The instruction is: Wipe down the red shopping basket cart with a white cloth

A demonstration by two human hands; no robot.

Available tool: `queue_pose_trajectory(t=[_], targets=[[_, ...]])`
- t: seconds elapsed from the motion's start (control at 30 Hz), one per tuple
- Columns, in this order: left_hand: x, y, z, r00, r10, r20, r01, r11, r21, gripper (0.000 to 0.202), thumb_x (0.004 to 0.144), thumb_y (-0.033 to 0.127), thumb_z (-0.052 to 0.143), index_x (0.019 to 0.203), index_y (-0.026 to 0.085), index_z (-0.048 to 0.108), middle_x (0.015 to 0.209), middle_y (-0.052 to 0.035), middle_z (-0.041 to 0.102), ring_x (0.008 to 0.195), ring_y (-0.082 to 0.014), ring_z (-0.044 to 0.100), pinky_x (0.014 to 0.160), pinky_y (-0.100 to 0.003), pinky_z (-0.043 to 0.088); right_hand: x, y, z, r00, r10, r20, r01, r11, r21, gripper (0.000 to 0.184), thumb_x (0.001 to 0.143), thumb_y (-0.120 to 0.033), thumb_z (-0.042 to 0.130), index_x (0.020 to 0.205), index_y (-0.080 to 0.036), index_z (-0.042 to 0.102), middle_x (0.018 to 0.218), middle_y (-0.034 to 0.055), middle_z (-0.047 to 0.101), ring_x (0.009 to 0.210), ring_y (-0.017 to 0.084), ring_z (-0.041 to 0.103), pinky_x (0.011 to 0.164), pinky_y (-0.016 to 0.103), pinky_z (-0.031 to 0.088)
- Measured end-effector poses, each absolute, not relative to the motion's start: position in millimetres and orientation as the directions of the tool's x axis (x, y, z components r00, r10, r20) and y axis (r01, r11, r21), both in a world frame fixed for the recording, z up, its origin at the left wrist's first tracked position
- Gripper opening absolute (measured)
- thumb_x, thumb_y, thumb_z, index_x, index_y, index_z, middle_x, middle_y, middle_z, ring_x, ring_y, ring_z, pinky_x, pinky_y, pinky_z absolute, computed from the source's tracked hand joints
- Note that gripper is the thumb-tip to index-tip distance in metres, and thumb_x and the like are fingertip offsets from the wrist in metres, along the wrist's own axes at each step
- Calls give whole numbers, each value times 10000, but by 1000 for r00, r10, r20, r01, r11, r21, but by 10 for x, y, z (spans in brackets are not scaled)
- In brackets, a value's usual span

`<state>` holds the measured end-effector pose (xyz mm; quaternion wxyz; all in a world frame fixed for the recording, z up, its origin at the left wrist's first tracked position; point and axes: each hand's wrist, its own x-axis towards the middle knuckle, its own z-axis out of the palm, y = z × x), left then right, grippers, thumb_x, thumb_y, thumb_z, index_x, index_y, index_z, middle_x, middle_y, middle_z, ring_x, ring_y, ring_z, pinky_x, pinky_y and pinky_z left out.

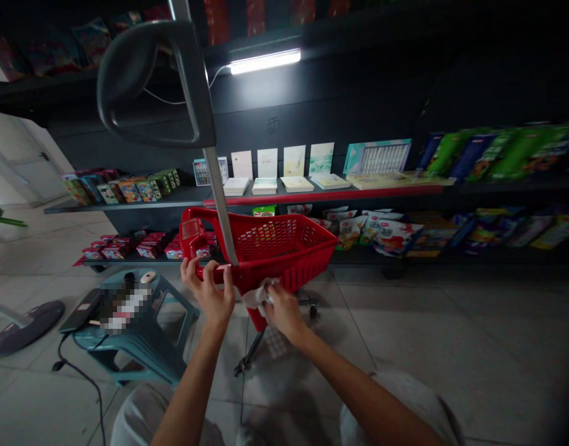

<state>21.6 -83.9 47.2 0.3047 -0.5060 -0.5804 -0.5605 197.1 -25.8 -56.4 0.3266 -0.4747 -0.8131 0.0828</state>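
Observation:
In front of me stands a small red shopping cart point(307, 266) with a perforated plastic basket. A metal pole point(221, 204) rises from its near side, topped by a dark grey loop point(203, 93). My left hand point(212, 291) grips the red handle bar, fingers curled over its edge. A crumpled white cloth point(260, 296) is bunched in my right hand point(284, 310), pressed against the cart's side below the rim. The cart's lower frame and casters point(243, 367) show beneath the hands.
To the left, a blue-green plastic stool point(145, 341) carries a dark device with a trailing cable point(86, 375) and small items. Beside it is a round pole base point(28, 328). Dark shelves behind hold upright cards or books point(294, 162), boxes point(130, 189) and snack bags point(390, 232).

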Motion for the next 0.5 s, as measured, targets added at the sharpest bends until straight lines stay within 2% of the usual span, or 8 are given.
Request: queue_pose_trajectory(t=[0.13, 0.23, 0.33, 0.43, 0.5], targets=[[167, -874, 479, -328, 228, 917, 922, -134, 363, 169, 908, 319, 647, 1008, 188, 611, 1368, -149, 442, 1453, -335, 310, 1199, -555, 256, 1764, -465, -1005, -436, 815, 381, 697, 574, -430, 471, 898, -220, 591, 1361, -137, 550, 1265, 149, 665, 1172, 256, 624, 968, 330, 498], [82, -913, 488, -325, 224, 919, 922, -140, 360, 174, 909, 336, 639, 988, 185, 605, 1355, -141, 438, 1441, -326, 328, 1197, -551, 263, 1768, -536, -1171, -613, 715, 336, 636, 699, -326, 465, 871, -240, 641, 1325, -154, 588, 1280, 150, 667, 1174, 275, 621, 1003, 370, 485], [-30, -955, 481, -310, 190, 932, 929, -148, 339, 189, 905, 360, 642, 963, 184, 604, 1333, -135, 445, 1423, -324, 351, 1190, -553, 275, 1814, -543, -1233, -758, 595, 267, 553, 803, -221, 424, 817, -172, 677, 1239, -190, 645, 1234, 119, 695, 1162, 285, 625, 985, 391, 480], [-159, -980, 468, -286, 180, 941, 936, -159, 315, 202, 900, 379, 643, 957, 189, 603, 1314, -136, 452, 1407, -328, 369, 1183, -558, 281, 1897, -438, -1131, -767, 568, 299, 525, 823, -218, 371, 831, -121, 637, 1188, -216, 680, 1222, 94, 707, 1213, 277, 597, 1012, 388, 450], [-240, -982, 471, -278, 189, 942, 937, -164, 310, 216, 902, 400, 632, 953, 193, 599, 1299, -140, 456, 1400, -333, 377, 1178, -560, 284, 2002, -301, -954, -694, 637, 336, 581, 771, -260, 344, 845, -132, 623, 1169, -227, 687, 1209, 93, 709, 1194, 259, 602, 997, 363, 450]])
